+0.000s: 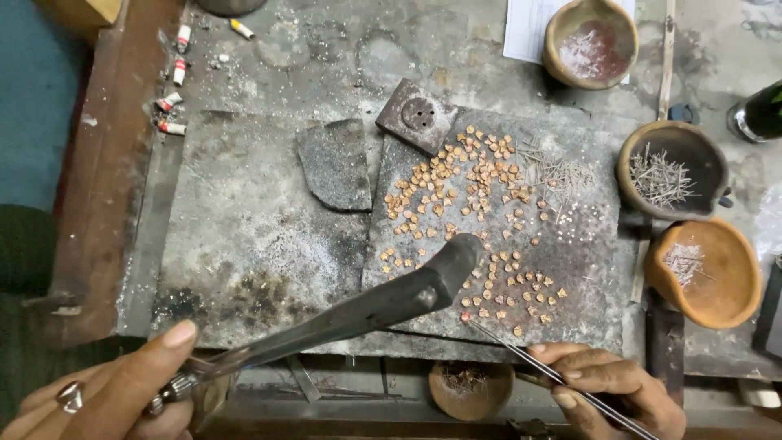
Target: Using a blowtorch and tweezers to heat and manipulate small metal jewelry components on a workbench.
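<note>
My left hand, with a ring on one finger, grips the handle end of a long dark metal torch-like tool whose thick tip reaches over the grey slab. In my right hand are thin metal tweezers, their tip touching down near the lower edge of the scattered pieces. Several small copper-coloured pieces lie spread over the dark slate. A bunch of thin wire bits lies at the slate's upper right.
A square metal block with holes sits above the pieces. Clay bowls stand at the right: one with wire bits, an orange one, one with powder. A small bowl is below. Cigarette butts lie at the left.
</note>
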